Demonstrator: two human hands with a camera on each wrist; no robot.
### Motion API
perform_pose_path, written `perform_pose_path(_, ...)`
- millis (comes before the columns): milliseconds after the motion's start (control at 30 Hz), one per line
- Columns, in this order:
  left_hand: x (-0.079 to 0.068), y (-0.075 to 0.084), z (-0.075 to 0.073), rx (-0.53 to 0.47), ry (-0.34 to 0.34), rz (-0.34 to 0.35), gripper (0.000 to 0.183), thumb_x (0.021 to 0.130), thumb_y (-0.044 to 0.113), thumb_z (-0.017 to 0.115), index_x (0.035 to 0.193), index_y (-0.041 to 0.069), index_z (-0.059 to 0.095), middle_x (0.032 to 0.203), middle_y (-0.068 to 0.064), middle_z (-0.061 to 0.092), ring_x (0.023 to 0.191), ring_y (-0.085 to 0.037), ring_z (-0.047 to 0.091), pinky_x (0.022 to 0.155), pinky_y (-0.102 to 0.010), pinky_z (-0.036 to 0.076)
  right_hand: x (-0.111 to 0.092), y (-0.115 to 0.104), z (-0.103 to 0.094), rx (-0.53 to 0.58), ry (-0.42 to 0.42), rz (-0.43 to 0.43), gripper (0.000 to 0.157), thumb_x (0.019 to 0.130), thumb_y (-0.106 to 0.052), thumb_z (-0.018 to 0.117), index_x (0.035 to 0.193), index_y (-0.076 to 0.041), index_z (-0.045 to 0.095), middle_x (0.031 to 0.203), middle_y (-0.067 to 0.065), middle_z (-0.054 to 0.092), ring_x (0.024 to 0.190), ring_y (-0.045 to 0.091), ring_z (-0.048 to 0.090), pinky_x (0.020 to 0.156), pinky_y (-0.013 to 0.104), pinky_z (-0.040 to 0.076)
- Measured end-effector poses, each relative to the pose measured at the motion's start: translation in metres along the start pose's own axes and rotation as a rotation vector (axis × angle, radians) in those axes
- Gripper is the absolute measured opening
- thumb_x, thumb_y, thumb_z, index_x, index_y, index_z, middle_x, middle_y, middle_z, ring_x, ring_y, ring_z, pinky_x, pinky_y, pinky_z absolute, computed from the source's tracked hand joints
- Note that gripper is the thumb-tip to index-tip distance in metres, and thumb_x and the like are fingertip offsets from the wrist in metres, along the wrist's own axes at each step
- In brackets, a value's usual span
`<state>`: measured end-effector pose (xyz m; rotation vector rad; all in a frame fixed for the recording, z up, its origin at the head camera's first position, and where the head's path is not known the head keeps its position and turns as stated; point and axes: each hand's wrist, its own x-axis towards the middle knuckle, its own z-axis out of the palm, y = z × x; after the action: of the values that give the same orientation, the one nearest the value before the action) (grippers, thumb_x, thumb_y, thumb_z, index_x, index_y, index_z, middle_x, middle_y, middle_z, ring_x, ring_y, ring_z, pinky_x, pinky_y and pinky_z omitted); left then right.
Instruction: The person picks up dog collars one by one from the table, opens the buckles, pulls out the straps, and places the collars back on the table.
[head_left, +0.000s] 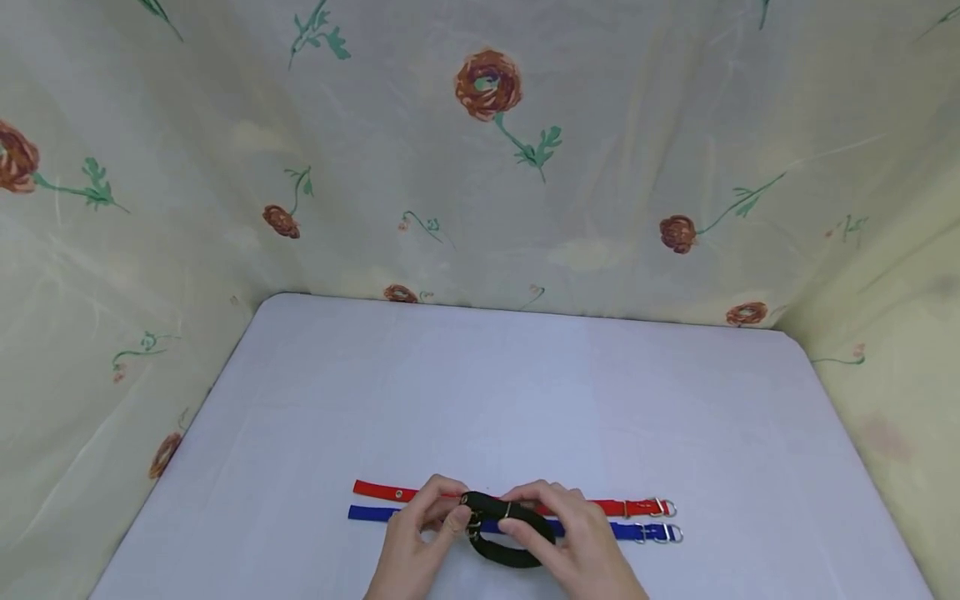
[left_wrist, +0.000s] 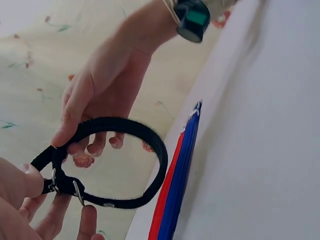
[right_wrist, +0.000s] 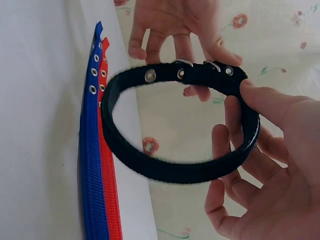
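Note:
A black collar [right_wrist: 170, 172], bent into a loop with metal eyelets and buckle hardware, is held up between both hands. My left hand [head_left: 422, 537] pinches it at the buckle end, where metal rings [left_wrist: 78, 192] show in the left wrist view. With thumb and fingers, my right hand [head_left: 573, 533] pinches the strap on the other side of the buckle. Behind the hands, a red collar [head_left: 378, 489] and a blue collar [head_left: 369, 513] lie straight and side by side on the table; the hands and black collar hide their middles.
The white table [head_left: 450, 392] stretches out beyond the hands. A flower-printed curtain [head_left: 600, 150] hangs along its back and both sides. The red and blue collars have their metal buckles [head_left: 663, 532] at the right and eyelets toward the left.

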<state>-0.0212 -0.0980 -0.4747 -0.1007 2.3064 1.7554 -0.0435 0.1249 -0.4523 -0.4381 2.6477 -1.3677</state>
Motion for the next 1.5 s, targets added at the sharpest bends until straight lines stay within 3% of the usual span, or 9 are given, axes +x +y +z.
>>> perform_pose_path(167, 0.003, 0.001, 0.0, -0.065, -0.01, -0.043, 0.037, 0.106, 0.049, 0.062, 0.126, 0.018, 0.064, 0.119, -0.002, 0.083, 0.116, -0.017, 0.066, 0.096, -0.034, 0.046, 0.001, -0.003, 0.001, 0.015, 0.034, 0.034, 0.015, 0.096, -0.044, 0.08, 0.11, -0.044, 0.074, 0.101, -0.031, 0.074, 0.098, -0.003, 0.065, 0.091, 0.025, 0.057)
perform_pose_path(333, 0.003, 0.002, -0.002, -0.058, -0.02, -0.042, 0.035, 0.106, 0.048, 0.063, 0.126, 0.019, 0.064, 0.118, -0.001, 0.082, 0.111, -0.015, 0.063, 0.091, -0.028, 0.043, 0.002, -0.007, 0.002, 0.038, 0.05, 0.067, 0.019, 0.094, -0.043, 0.083, 0.111, -0.04, 0.076, 0.101, -0.031, 0.071, 0.1, -0.002, 0.063, 0.093, 0.024, 0.059)
perform_pose_path(467, 0.002, 0.001, -0.003, -0.081, -0.04, -0.041, 0.036, 0.106, 0.048, 0.064, 0.127, 0.019, 0.064, 0.119, -0.001, 0.081, 0.109, -0.012, 0.062, 0.091, -0.027, 0.042, 0.003, -0.006, 0.005, 0.032, 0.082, 0.015, 0.019, 0.094, -0.041, 0.083, 0.113, -0.037, 0.079, 0.1, -0.031, 0.07, 0.098, -0.001, 0.059, 0.085, 0.022, 0.057)
perform_pose_path(600, 0.003, -0.002, -0.001, -0.077, -0.054, -0.017, 0.034, 0.106, 0.046, 0.065, 0.127, 0.021, 0.063, 0.119, 0.001, 0.08, 0.108, -0.008, 0.064, 0.091, -0.025, 0.044, 0.002, -0.002, 0.008, -0.018, 0.141, -0.125, 0.018, 0.095, -0.035, 0.082, 0.113, -0.039, 0.079, 0.097, -0.03, 0.069, 0.092, -0.003, 0.056, 0.077, 0.021, 0.052)
perform_pose_path(833, 0.001, 0.002, 0.003, 0.129, 0.021, 0.201, 0.025, 0.099, 0.046, 0.073, 0.12, 0.033, 0.068, 0.116, 0.016, 0.077, 0.109, -0.004, 0.068, 0.097, -0.032, 0.054, 0.0, 0.005, 0.009, -0.229, 0.209, -0.384, 0.027, 0.092, -0.03, 0.085, 0.118, -0.035, 0.081, 0.099, -0.027, 0.065, 0.094, -0.004, 0.058, 0.082, 0.025, 0.047)
perform_pose_path(1000, -0.003, 0.004, 0.008, 0.369, 0.173, 0.379, 0.022, 0.097, 0.047, 0.073, 0.116, 0.037, 0.074, 0.112, 0.025, 0.076, 0.104, -0.001, 0.063, 0.093, -0.032, 0.056, 0.0, 0.006, 0.005, -0.343, 0.233, -0.502, 0.021, 0.098, -0.04, 0.077, 0.118, -0.032, 0.081, 0.1, -0.024, 0.066, 0.093, -0.003, 0.06, 0.084, 0.029, 0.048)
perform_pose_path(1133, -0.004, 0.002, 0.012, 0.479, 0.295, 0.448, 0.022, 0.09, 0.04, 0.083, 0.111, 0.037, 0.08, 0.105, 0.03, 0.075, 0.1, 0.003, 0.059, 0.084, -0.025, 0.054, 0.0, 0.005, 0.001, -0.414, 0.245, -0.564, 0.027, 0.105, -0.048, 0.065, 0.118, -0.031, 0.081, 0.1, -0.021, 0.067, 0.092, -0.001, 0.06, 0.085, 0.032, 0.047)
perform_pose_path(1367, -0.003, 0.003, 0.014, 0.406, 0.36, 0.468, 0.022, 0.087, 0.033, 0.087, 0.107, 0.038, 0.08, 0.101, 0.032, 0.074, 0.097, 0.006, 0.06, 0.08, -0.022, 0.054, 0.003, 0.006, 0.001, -0.339, 0.298, -0.608, 0.025, 0.105, -0.048, 0.065, 0.114, -0.031, 0.081, 0.098, -0.021, 0.069, 0.092, 0.0, 0.061, 0.086, 0.031, 0.045)
perform_pose_path(1500, -0.005, 0.009, 0.01, 0.262, 0.285, 0.359, 0.015, 0.094, 0.037, 0.081, 0.108, 0.037, 0.077, 0.101, 0.027, 0.078, 0.098, 0.003, 0.066, 0.088, -0.033, 0.059, 0.001, 0.008, 0.0, -0.272, 0.302, -0.523, 0.02, 0.094, -0.036, 0.083, 0.114, -0.034, 0.081, 0.098, -0.025, 0.07, 0.092, -0.002, 0.062, 0.088, 0.027, 0.042)
